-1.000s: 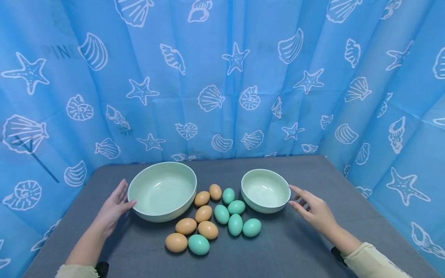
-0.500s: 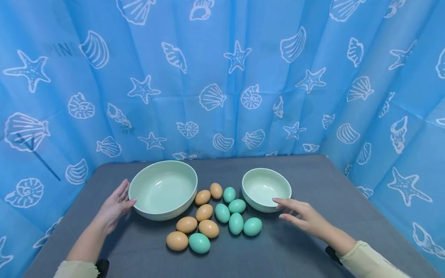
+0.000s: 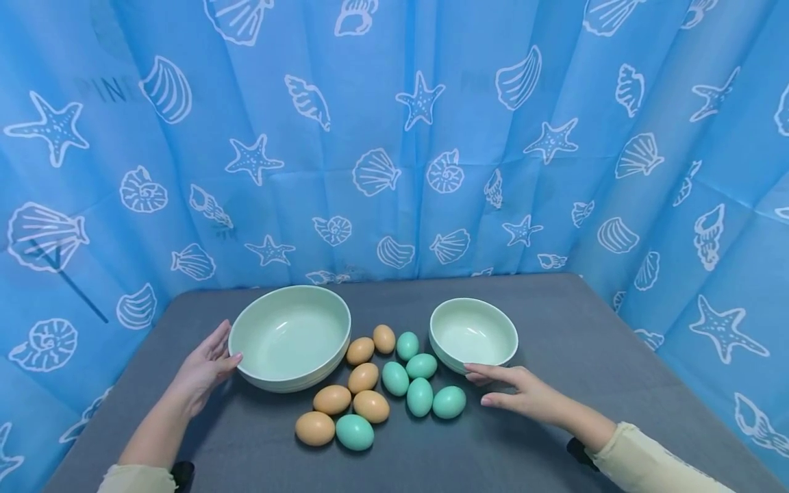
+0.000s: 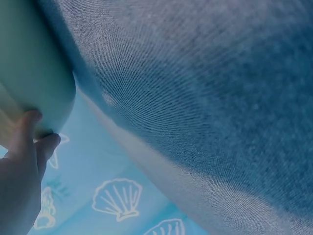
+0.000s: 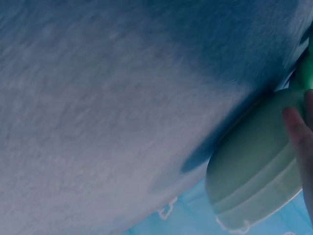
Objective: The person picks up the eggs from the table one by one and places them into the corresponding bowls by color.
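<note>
Head view: we are holding left hand [image 3: 200,373] against large bowl [image 3: 290,335], right hand [image 3: 524,394] at small bowl [image 3: 473,332], grips apart, eggs [image 3: 364,378] lying near both on the surface [image 3: 444,455]; light pressure seems best.

Cropped, Covered and Smeared

The left wrist view's edges cut off the large bowl [image 4: 29,63] and the left grip [image 4: 19,181]. On the right wrist, the right grip [image 5: 304,152] runs out of frame and covers part of the small bowl [image 5: 254,161]; a green shape [image 5: 305,73] (too little shows to name it) is cropped beside it. The counter [image 5: 98,122] looks blurred there. From the head, faint lettering [image 3: 111,90] is only partly readable.
</note>
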Demonstrator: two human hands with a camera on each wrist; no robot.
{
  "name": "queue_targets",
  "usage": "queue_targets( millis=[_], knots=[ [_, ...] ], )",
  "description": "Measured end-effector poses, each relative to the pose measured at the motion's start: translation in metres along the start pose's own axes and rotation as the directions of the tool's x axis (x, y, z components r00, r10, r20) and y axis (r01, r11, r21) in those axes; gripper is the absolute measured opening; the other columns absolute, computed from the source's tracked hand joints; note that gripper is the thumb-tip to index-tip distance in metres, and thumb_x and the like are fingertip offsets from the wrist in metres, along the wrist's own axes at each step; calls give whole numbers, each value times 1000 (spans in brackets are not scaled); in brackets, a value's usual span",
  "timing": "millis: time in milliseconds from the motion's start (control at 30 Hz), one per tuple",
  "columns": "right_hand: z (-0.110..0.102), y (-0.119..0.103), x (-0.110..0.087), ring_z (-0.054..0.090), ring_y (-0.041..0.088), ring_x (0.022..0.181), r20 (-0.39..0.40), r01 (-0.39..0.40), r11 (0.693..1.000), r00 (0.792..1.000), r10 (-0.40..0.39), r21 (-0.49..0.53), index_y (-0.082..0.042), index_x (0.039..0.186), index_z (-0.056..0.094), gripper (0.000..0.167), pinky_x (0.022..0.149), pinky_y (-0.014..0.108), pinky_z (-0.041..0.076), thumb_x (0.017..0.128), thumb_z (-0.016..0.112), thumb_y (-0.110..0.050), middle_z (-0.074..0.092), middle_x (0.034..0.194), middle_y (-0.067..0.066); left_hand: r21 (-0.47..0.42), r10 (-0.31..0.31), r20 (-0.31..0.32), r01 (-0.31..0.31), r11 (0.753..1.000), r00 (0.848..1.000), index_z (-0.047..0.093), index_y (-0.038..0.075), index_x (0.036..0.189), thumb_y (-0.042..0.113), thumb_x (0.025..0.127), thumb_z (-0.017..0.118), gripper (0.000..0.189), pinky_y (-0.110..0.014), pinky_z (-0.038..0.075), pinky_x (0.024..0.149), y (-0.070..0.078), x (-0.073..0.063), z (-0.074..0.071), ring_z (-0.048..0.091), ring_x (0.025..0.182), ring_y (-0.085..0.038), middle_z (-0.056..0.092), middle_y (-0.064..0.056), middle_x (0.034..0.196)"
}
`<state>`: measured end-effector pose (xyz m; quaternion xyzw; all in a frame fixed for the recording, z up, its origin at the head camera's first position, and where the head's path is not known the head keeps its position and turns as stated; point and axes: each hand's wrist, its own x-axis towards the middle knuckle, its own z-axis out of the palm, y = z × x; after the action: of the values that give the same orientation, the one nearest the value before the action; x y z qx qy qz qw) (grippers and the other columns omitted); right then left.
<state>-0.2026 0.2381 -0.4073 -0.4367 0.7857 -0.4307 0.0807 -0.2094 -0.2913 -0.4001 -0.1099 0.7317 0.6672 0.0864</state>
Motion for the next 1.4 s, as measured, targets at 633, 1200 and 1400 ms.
queue_targets(
  millis=[633,1200,1400],
  knots=[
    [15,5,19,32,2,137,178,-145,986,976,128,87,2,141,47,59,100,30,45,92,66,-24,35,145,35,26,-6,-26,7,1000,1000,-2,19,156,10,101,53,78,-57,20,113,-2,-1,1,2,146,-34,-4,-12,160],
    [27,9,28,55,13,120,71,-63,997,995,66,-36,4,124,64,42,94,25,48,88,71,-16,61,124,25,12,-10,19,10,1000,1000,-4,15,156,11,101,53,79,-56,21,113,0,-1,-1,4,146,-34,-4,-13,160],
    [25,6,31,55,7,116,43,-126,992,991,125,17,4,118,67,38,92,22,48,84,73,-13,61,121,27,8,-6,26,6,1000,1000,-5,15,155,9,101,52,79,-56,21,113,2,-2,-1,3,146,-34,-5,-13,160]
  ],
)
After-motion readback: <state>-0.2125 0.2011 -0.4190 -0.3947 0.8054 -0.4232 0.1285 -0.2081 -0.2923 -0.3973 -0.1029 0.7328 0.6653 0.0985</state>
